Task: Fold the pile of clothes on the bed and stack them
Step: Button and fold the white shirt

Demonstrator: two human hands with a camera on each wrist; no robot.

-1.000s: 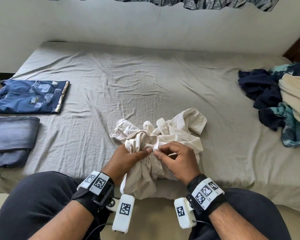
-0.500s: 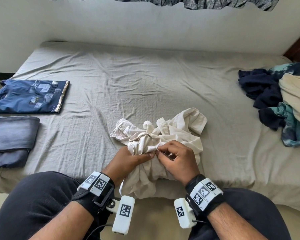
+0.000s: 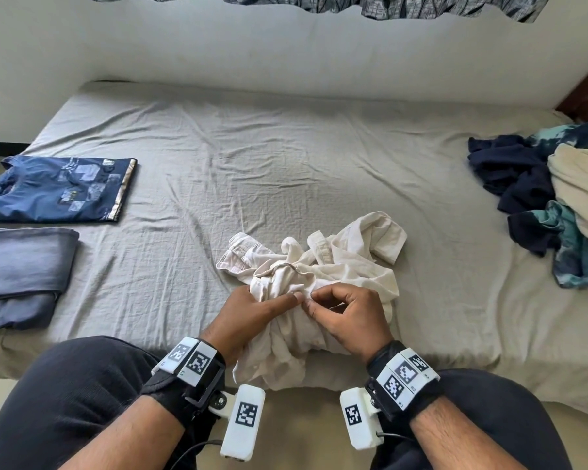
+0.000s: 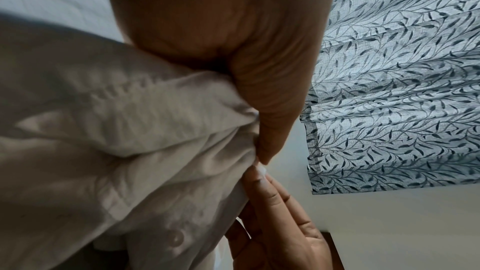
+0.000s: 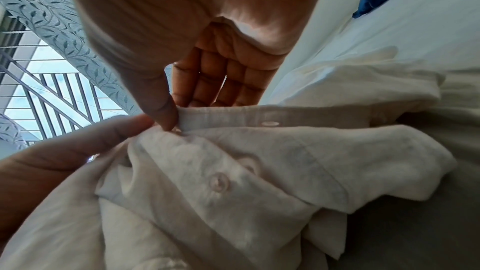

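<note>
Grey-sheeted bed (image 3: 286,164), white wall behind. Item in hand: cream shirt (image 3: 336,266), crumpled at 6 o'clock on the near edge, part hanging over. Left hand (image 3: 252,313) grips a bunched fold, thumb on top; right hand (image 3: 347,317) pinches the button placket (image 5: 233,116) between thumb and forefinger. Folded items: blue tee (image 3: 58,188) and grey garment (image 3: 21,269), 9 o'clock. Unfolded pile (image 3: 550,205), 3 o'clock. Step, judged: untangling the shirt before folding. Next move calls for spreading it flat.

A grey-sheeted bed (image 3: 286,171) stands against a pale wall (image 3: 218,45); leaf-patterned curtains (image 4: 402,89) hang beside a barred, daylit window (image 5: 46,93).
</note>
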